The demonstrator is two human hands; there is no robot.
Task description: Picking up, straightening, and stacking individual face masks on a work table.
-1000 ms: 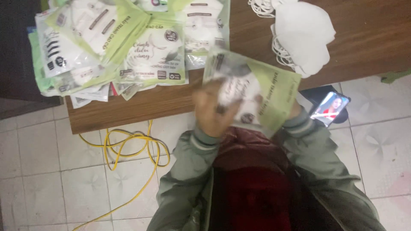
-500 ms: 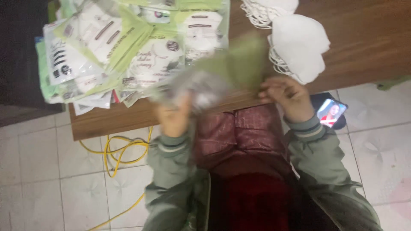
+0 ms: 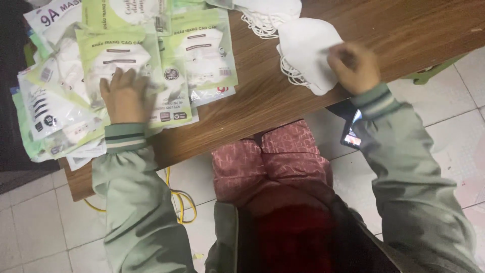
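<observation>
Fingers of the left hand [image 3: 123, 96] lie spread flat on a glossy green-and-white plastic mask packet [image 3: 117, 63] atop the pile on the brown wooden table [image 3: 404, 30]. The right hand [image 3: 355, 67] pinches the soft white fabric mask [image 3: 305, 60] topping a loose stack at the table's edge.

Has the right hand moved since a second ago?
Yes. The right hand left the lap area and went up over the wooden table edge, now on the white masks.

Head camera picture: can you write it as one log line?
left hand: flat on packaged masks | right hand: on loose white masks | wooden table
</observation>
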